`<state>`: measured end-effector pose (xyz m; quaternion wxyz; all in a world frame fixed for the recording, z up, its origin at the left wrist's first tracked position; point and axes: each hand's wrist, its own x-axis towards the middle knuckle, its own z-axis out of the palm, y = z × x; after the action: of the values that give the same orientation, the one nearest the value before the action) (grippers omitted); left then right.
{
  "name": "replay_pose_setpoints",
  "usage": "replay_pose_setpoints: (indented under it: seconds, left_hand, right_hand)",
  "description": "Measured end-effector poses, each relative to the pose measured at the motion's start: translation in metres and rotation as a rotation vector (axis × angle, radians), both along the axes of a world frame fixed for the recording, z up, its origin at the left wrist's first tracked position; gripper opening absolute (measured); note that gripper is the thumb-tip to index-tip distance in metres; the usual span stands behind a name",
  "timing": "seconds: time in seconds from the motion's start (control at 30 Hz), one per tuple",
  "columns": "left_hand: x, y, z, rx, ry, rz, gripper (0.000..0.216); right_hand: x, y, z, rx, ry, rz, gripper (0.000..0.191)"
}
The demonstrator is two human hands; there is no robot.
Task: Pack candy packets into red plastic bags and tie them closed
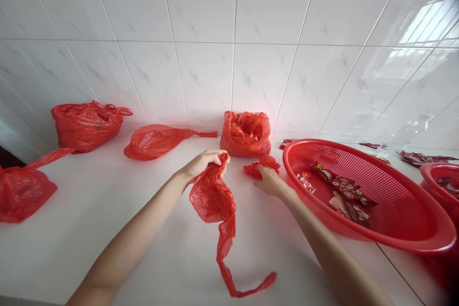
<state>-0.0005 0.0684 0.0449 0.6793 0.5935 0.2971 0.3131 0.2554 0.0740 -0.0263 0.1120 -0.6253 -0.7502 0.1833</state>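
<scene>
My left hand [202, 162] is closed on the top of a thin red plastic bag [214, 203], which hangs limp below it with one handle trailing onto the white counter [107, 229]. My right hand [269, 180] rests on the counter just right of it, its fingers pinching a small crumpled piece of red plastic [261, 167]. An open red bag [245, 134], bunched and standing, sits right behind both hands against the tiled wall.
A large red mesh basket [401, 234] with several red snack packets [340, 191] lies at the right, a second red basket [439, 181] beyond it. More red bags sit at the left: a flat bag [154, 141], a full bag [86, 124], another bag [21, 191].
</scene>
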Motion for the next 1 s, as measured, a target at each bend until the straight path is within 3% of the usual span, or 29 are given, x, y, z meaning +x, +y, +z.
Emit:
replay_pose_setpoints:
  seconds: [0.1,0.17,0.27,0.4,0.6,0.7,0.87,0.93,1.0]
  left_hand:
    - [0.001,0.002,-0.004,-0.001,-0.018,0.021,0.009]
    - [0.002,0.003,-0.006,0.003,-0.031,0.037,0.007]
    - [0.004,0.004,-0.009,0.034,-0.052,0.095,0.006]
    - [0.003,0.005,-0.009,0.107,-0.03,0.209,0.009]
    - [0.0,0.006,-0.009,0.17,-0.042,0.251,0.019]
    - [-0.002,0.004,-0.005,0.241,0.074,0.24,0.033]
    - [-0.003,-0.001,-0.005,0.251,0.309,0.088,0.063]
    - [-0.002,0.001,-0.009,0.263,0.313,0.073,0.053]
    - [-0.002,0.005,-0.012,0.292,0.308,0.152,0.039]
  right_hand:
    - [-0.005,-0.005,0.01,0.055,0.057,0.024,0.032]
    - [-0.011,-0.012,0.023,0.04,0.235,0.119,0.031]
    - [-0.021,-0.027,0.043,-0.184,0.589,0.358,0.047]
    - [-0.027,-0.036,0.051,-0.292,0.72,0.5,0.046]
    - [-0.027,-0.031,0.041,-0.259,0.819,0.405,0.038]
    - [-0.028,-0.032,0.042,-0.22,0.848,0.352,0.037]
    - [-0.029,-0.034,0.049,-0.174,0.986,0.272,0.038]
    - [-0.027,-0.033,0.05,-0.16,1.065,0.228,0.037]
    - [-0.023,-0.03,0.05,-0.132,1.145,0.177,0.036]
